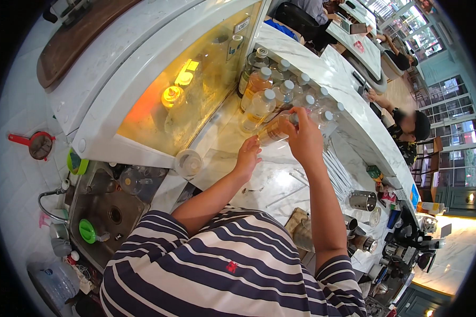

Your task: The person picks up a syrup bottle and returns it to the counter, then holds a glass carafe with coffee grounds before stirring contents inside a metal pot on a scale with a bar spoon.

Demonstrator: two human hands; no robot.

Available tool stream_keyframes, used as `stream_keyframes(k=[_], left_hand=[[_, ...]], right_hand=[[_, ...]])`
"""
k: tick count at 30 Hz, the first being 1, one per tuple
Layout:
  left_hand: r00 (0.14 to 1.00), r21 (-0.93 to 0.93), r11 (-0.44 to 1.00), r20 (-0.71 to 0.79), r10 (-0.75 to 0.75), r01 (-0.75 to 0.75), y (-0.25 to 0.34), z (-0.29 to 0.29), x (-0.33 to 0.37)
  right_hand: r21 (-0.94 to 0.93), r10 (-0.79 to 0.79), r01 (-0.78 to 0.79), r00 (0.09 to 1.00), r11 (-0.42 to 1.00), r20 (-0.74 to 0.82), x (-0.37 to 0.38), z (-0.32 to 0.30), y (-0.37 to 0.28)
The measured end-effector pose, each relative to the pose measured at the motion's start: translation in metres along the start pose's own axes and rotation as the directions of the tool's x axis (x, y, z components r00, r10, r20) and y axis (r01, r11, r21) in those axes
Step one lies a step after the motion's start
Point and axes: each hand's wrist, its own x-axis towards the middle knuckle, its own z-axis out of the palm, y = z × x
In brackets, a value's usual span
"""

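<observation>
Over the marble counter [238, 182], a clear bottle with a pale label [273, 132] lies tilted between my hands. My right hand [305, 138] is closed around its upper end, and its cap is mostly hidden by the fingers. At the lower end, my left hand [247, 158] has its fingers curled against the bottle. Just beyond stand several capped bottles in rows, among them an orange one [257, 83] and a yellow-labelled one [259, 110]. A dark-labelled bottle [255, 62] is at the far end.
To the left are a yellow-lit glass cabinet [195, 90], a clear plastic cup [188, 163] and a metal sink [113, 198]. Several straws [336, 164] lie on the right, near a perforated metal cup [363, 201]. Beyond the raised marble ledge [349, 100], a person in a dark cap [421, 127] sits.
</observation>
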Motion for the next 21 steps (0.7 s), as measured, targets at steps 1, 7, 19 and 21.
stream_keyframes(k=[1, 7, 19, 21], left_hand=[[1.0, 0.014, 1.0, -0.001, 0.009, -0.009, 0.002, -0.001, 0.002], [1.0, 0.056, 0.998, -0.006, -0.005, 0.005, 0.012, -0.004, 0.008], [0.999, 0.104, 0.993, -0.017, 0.047, -0.045, 0.024, 0.001, 0.016], [0.997, 0.128, 0.989, -0.017, 0.072, -0.069, 0.026, 0.0, 0.023]], right_hand=[[0.008, 0.013, -0.013, 1.0, 1.0, 0.003, 0.003, 0.001, 0.001], [0.022, -0.01, 0.01, 1.0, 1.0, 0.001, 0.013, 0.016, 0.02], [0.056, 0.119, -0.12, 0.993, 0.991, 0.014, 0.024, 0.025, 0.011], [0.072, 0.146, -0.146, 0.989, 0.987, 0.01, 0.024, 0.028, 0.011]])
